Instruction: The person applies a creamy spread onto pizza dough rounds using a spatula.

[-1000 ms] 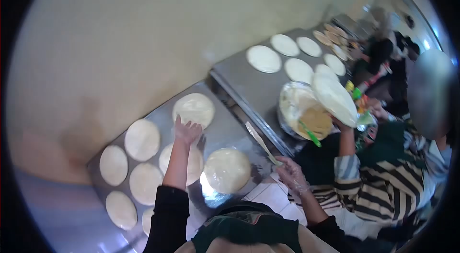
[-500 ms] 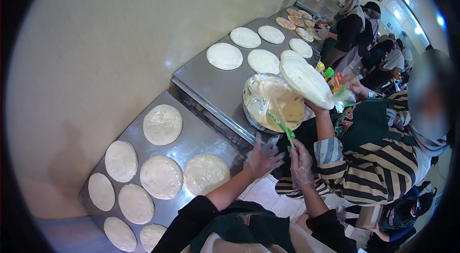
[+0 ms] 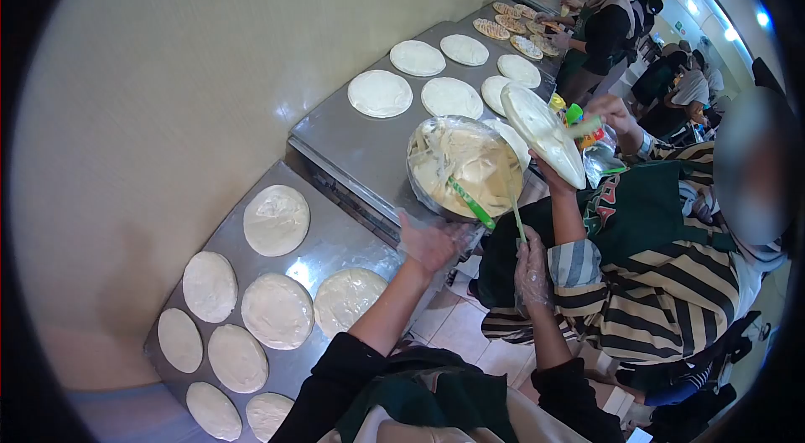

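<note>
My right hand (image 3: pixel 532 271), in a clear plastic glove, is closed round the thin pale handle of a utensil (image 3: pixel 516 212). The far end of this utensil reaches into a large bowl (image 3: pixel 412 179) of creamy pale spread (image 3: pixel 470 162); its head is not clear. A bright green-handled utensil (image 3: pixel 471 203) leans in the same bowl. My gloved left hand (image 3: pixel 432 242) is outstretched below the bowl's near side, holding nothing, its fingers slightly blurred. Coated dough rounds (image 3: pixel 350 300) lie on the metal table by my left arm.
A co-worker in a striped top (image 3: pixel 654 292) holds up a dough round (image 3: pixel 545 137) and a pale green tool (image 3: pixel 584 126). A second metal table (image 3: pixel 335 141) bears more rounds. Topped rounds (image 3: pixel 509 23) and other people are farther back. A gap separates the tables.
My left hand has shifted left and up toward the bowl's near side. The co-worker's dough round is tilted more steeply. The view has shifted slightly.
</note>
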Tool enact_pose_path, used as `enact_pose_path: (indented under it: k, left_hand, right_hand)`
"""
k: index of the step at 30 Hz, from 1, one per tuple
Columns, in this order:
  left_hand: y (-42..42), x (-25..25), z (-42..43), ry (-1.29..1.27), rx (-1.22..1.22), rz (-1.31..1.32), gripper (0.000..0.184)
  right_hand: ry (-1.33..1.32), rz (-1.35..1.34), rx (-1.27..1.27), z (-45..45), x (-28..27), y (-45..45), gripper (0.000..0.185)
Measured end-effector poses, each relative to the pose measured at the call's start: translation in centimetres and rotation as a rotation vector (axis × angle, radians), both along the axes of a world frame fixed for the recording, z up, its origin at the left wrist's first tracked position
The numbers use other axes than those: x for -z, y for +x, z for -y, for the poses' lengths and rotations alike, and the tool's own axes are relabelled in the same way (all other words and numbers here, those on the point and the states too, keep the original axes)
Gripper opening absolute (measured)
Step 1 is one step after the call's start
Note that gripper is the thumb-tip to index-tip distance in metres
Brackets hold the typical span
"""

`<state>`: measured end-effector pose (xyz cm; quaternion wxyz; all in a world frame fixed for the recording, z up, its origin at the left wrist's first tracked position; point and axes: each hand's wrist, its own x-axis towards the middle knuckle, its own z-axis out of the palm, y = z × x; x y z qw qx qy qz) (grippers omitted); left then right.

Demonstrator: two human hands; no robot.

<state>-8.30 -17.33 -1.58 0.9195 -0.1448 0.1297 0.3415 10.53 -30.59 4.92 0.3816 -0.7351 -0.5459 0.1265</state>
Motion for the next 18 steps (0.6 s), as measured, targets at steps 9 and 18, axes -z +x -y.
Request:
enact_pose_path:
  k: [9, 18]
  left_hand:
    - [-2.7, 0.7, -1.7, 0.133, -0.191, -0.399, 0.106]
    - [-0.6, 3.1, -1.1, 0.096, -0.094, -0.376, 0.096]
  right_hand:
    - [0.001, 0.600, 0.032, -0.4, -0.1, 0.9, 0.032]
    - [-0.336, 0.922, -0.126, -4.6, -6.4, -2.3, 0.021]
